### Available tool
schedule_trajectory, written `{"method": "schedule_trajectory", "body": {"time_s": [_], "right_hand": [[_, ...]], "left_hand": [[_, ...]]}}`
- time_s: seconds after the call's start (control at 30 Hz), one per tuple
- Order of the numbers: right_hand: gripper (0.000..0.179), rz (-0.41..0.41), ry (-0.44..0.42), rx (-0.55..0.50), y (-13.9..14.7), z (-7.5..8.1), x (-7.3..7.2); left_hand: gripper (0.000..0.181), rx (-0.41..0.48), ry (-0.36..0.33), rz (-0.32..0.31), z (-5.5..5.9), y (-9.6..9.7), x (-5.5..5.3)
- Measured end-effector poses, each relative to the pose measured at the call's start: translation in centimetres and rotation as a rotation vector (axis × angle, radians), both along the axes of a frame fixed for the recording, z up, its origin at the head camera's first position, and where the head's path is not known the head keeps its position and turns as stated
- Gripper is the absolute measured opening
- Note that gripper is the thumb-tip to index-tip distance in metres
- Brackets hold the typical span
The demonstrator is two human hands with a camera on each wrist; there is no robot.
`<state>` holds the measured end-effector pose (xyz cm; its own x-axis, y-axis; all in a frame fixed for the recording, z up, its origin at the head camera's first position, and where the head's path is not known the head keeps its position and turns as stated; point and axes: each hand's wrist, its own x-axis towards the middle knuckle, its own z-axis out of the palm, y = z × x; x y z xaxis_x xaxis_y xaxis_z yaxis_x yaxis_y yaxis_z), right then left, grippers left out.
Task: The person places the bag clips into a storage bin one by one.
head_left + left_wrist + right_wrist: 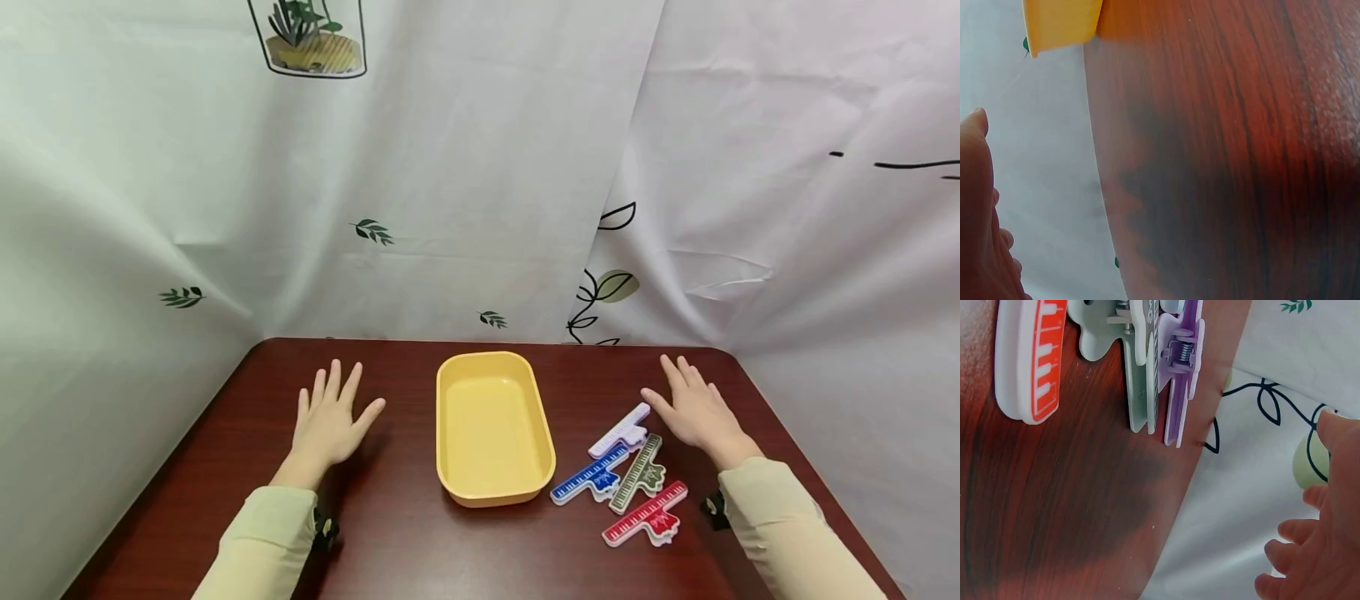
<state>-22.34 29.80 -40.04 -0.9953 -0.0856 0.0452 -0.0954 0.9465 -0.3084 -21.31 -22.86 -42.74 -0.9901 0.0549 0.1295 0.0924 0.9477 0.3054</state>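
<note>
My left hand hovers over the left part of the table with fingers spread, holding nothing. On the other side, my right hand is likewise spread and holds nothing, just beyond a loose group of spring clips with piano-key stripes. The purple clip lies farthest back, beside the blue clip. The green clip lies nearest the right hand's wrist, and the red clip is closest to the front. Metal springs show on the purple clip in the right wrist view.
Between the hands stands a yellow rectangular tray with nothing in it, left of the clips. The dark red wooden table has rounded far corners. A white printed curtain hangs behind it and along both sides.
</note>
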Motion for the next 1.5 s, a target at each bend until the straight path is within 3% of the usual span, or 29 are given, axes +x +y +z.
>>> {"method": "schedule_trajectory", "body": {"time_s": [0.7,1.17,1.5], "right_hand": [[0.091,-0.010,-0.013,-0.048,0.3,-1.3,0.5],[0.085,-0.043,0.017,-0.033,-0.3,-0.9,0.6],[0.069,-0.023,0.045,-0.049,-0.9,-0.7,0.9]], "left_hand": [[0.081,0.039,-0.004,0.005,-0.4,1.2,0.5],[0.082,0.048,0.001,0.001,0.0,2.0,0.3],[0.083,0.067,0.006,-0.006,0.1,2.3,0.4]]}}
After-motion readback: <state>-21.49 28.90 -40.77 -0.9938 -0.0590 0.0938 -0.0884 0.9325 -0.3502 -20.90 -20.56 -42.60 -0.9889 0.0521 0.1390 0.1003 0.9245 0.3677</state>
